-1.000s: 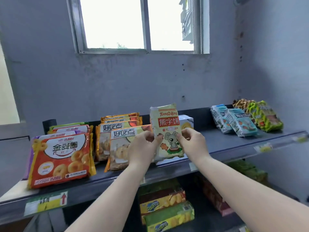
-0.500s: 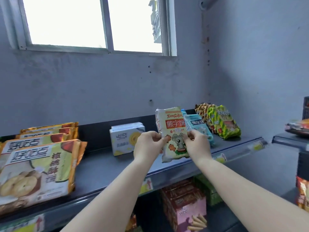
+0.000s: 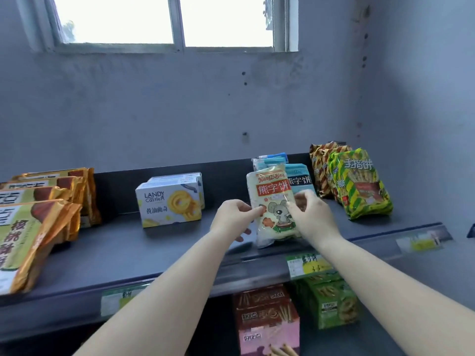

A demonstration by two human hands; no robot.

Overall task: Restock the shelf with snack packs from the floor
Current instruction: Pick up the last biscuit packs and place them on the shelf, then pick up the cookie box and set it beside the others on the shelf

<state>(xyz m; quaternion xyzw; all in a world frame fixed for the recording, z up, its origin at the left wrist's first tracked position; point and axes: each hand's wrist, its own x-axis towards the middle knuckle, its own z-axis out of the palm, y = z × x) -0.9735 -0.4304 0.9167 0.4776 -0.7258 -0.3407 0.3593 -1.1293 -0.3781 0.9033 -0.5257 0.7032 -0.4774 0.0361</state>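
Now the yellow mouse pack (image 3: 273,204) has come rightward past the butter cookie box (image 3: 169,202); the left hand (image 3: 232,219) and right hand (image 3: 312,217) pinch its sides, standing it on the shelf (image 3: 154,250) before the blue packs (image 3: 299,178), nearly placed.

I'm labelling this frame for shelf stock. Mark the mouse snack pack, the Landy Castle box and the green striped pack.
mouse snack pack (image 3: 273,201): head view, front panel above the mouse.
Landy Castle box (image 3: 169,205): head view, front face.
green striped pack (image 3: 361,187): head view, front panel.
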